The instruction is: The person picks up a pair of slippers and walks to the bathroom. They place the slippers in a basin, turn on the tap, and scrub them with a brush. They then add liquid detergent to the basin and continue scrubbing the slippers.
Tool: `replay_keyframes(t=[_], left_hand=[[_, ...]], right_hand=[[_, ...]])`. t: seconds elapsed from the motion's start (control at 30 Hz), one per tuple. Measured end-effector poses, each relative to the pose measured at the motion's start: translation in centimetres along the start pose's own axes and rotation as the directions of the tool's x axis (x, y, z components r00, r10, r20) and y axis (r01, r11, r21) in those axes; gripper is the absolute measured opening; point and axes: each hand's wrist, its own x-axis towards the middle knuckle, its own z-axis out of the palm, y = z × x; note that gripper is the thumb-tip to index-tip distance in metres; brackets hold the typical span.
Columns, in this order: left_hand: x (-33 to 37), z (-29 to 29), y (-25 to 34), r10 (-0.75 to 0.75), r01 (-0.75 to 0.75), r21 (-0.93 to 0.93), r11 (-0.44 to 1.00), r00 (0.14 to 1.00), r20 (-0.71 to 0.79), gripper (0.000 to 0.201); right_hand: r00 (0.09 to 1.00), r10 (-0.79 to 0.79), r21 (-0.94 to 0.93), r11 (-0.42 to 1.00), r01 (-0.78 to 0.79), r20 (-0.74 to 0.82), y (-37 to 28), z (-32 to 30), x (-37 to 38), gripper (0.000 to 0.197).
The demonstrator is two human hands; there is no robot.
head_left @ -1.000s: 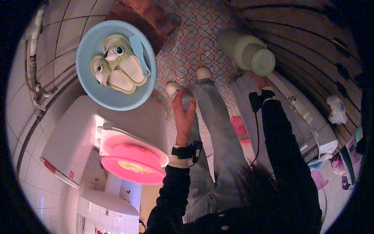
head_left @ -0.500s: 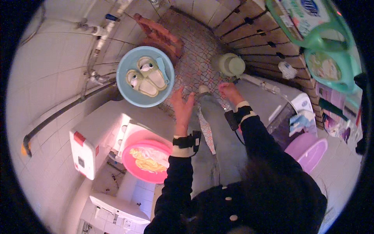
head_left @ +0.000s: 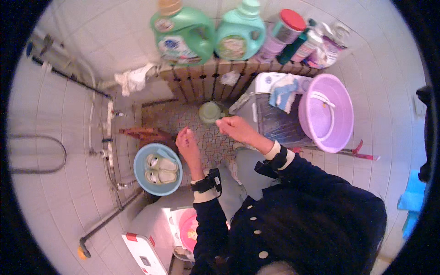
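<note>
My left hand (head_left: 188, 147) is raised over the patterned floor, its fingers curled in. Whether anything lies between them is too small to see. Just right of it, my right hand (head_left: 239, 129) is closed, thumb against fingers; what it may hold is hidden. Left of my left hand stands a light blue basin (head_left: 139, 176) with a pair of pale green slippers (head_left: 161, 169) and a blue brush-like item in it. Beyond my right hand sits a pale green round container (head_left: 210, 112) on the floor.
Green detergent bottles (head_left: 181, 34) line a brown slatted ledge (head_left: 201, 82). At right, a purple basin (head_left: 337, 114) rests by a washing machine lid (head_left: 279, 121) with a blue-white cloth (head_left: 284, 93). A reddish stool (head_left: 153, 135) is behind the blue basin; a pink basin (head_left: 186, 224) sits lower left.
My view has swung right and up, bringing the bottles and purple basin fully in. My left hand's spread fingers have curled in. My right hand has moved closer to the green container.
</note>
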Motion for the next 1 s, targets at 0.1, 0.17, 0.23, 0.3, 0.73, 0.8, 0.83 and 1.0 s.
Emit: replay_keyframes(t=[0.1,0.17,0.23,0.3,0.73,0.8,0.83,1.0], left_hand=[[-0.3,3.0,2.9,0.050,-0.048,-0.037,0.998,0.997,0.063,0.022],[-0.9,5.6,5.0,0.187,-0.183,-0.058,0.981,0.980,0.069,0.022],[-1.4,8.4,7.3,0.204,-0.184,-0.144,0.972,0.969,0.137,0.022],[-1.8,11.5,9.6,0.255,-0.249,-0.055,0.967,0.942,0.219,0.022],[-4.1,18.5,15.2,0.244,-0.256,-0.006,0.967,0.916,0.318,0.021],[-3.9,18.2,15.7,0.371,-0.395,0.034,0.918,0.885,0.283,0.020],[-3.8,18.0,16.0,0.394,-0.426,0.069,0.902,0.879,0.270,0.019],[-3.9,16.6,16.6,0.363,-0.396,0.157,0.905,0.909,0.204,0.021]], right_hand=[[0.976,-0.209,-0.073,0.976,0.204,-0.065,0.1,-3.5,-1.5,0.027],[0.980,-0.188,-0.061,0.981,0.184,-0.058,0.3,-5.7,-2.5,0.023],[0.965,-0.239,-0.013,0.971,0.239,-0.108,0.6,-8.0,-3.3,0.021],[0.958,-0.244,-0.054,0.970,0.239,-0.149,1.0,-10.8,-4.2,0.020],[0.937,-0.262,0.043,0.959,0.279,-0.229,4.3,-20.8,-3.0,0.022],[0.954,-0.216,0.110,0.964,0.242,-0.207,4.4,-21.0,-2.3,0.022],[0.948,-0.227,0.102,0.962,0.254,-0.222,4.4,-21.0,-1.9,0.021],[0.950,-0.202,0.146,0.960,0.241,-0.236,4.5,-21.2,0.0,0.018]])
